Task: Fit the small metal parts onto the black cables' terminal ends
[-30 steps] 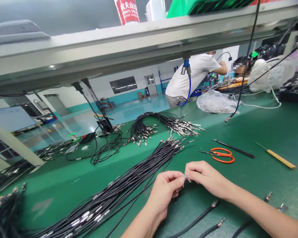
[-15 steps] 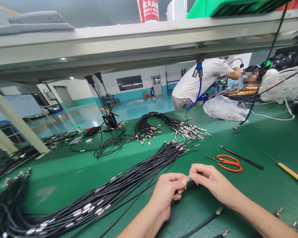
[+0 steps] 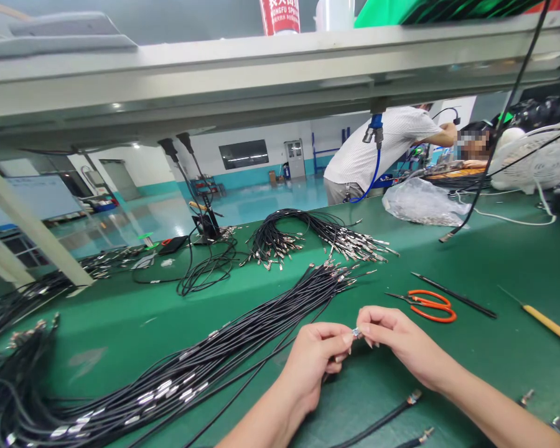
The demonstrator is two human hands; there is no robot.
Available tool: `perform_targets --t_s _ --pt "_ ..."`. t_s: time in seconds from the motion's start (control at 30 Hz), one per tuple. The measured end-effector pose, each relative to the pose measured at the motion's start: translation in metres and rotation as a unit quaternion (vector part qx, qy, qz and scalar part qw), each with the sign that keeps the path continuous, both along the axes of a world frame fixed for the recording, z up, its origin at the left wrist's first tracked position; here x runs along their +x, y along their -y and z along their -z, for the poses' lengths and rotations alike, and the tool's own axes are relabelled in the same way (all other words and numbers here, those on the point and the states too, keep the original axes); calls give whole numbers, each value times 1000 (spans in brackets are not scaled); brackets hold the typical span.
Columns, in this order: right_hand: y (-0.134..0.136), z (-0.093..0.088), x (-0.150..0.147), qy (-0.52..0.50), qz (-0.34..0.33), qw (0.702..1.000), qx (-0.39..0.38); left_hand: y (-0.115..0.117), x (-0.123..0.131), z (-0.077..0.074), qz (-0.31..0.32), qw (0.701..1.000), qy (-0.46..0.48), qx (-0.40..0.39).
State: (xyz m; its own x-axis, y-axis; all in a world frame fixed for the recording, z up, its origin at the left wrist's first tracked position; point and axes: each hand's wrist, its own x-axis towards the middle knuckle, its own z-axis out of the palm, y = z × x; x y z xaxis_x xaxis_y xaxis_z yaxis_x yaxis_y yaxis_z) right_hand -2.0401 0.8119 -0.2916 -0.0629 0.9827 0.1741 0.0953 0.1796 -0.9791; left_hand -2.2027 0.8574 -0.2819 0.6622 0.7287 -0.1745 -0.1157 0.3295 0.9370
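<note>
Small silvery connector (image 3: 355, 333) is held directly btwn the two hands' fingertips, raised in front of the bench top (image 3: 485, 358) (mostly covered by fingers, so exact shape can't be told). Its L end is pinched by thumb & fingers of the L hand (image 3: 313, 356), its R end by those of the R hand (image 3: 399, 333); no gap is seen btwn either hand's tips and the part.

L of the grip, a long cable bundle (image 3: 242, 336) is spread, w/ its tips just beyond the hands. Farther beyond, a curved cable bundle (image 3: 303, 219) is set nr the bench's far edge. Beyond & R of the grip, orange-handled snips (image 3: 443, 318) are laid, w/ a yellow-handled pick (image 3: 550, 325) farther R. Nearer than the grip, a loose cable (image 3: 382, 422) is seen. Bare green surface is left btwn R forearm & snips; high above, the grip is overhung by a shelf (image 3: 261, 71).
</note>
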Motion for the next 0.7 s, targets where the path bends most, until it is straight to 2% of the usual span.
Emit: perform_targets --t_s 0.23,0.7 --pt "-1 -2 1 19 17 1000 6 2 -1 -4 -8 1000 -2 20" --pt "0 -2 2 62 20 998 17 3 1 -1 -15 1000 -17 17"
